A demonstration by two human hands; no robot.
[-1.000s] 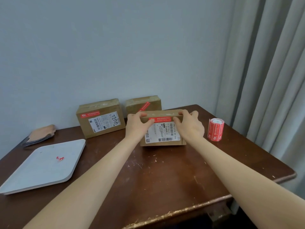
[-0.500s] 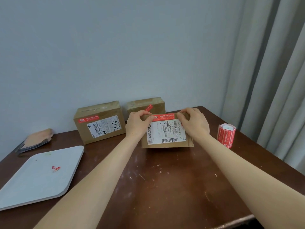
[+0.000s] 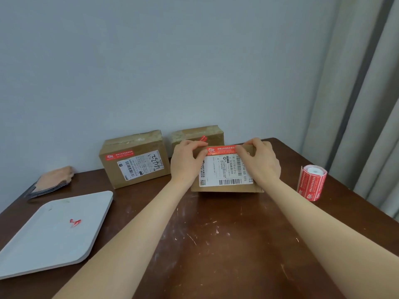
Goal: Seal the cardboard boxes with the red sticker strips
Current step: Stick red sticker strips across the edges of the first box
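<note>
2 grips: left hand (image 3: 185, 162) and right hand (image 3: 262, 162) fingers (image 3: 194, 145) clamped over near box (image 3: 224, 171) top, thumbs on red sticker strip (image 3: 221, 150); likely light stiff box, limp tacky strip, hold its ends.

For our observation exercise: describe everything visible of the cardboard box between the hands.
The brown cardboard box stands on the dark wooden table, a white printed shipping label on its front. A red sticker strip runs along its top front edge. The left hand and right hand grip its upper corners, fingers pressing the strip.
</note>
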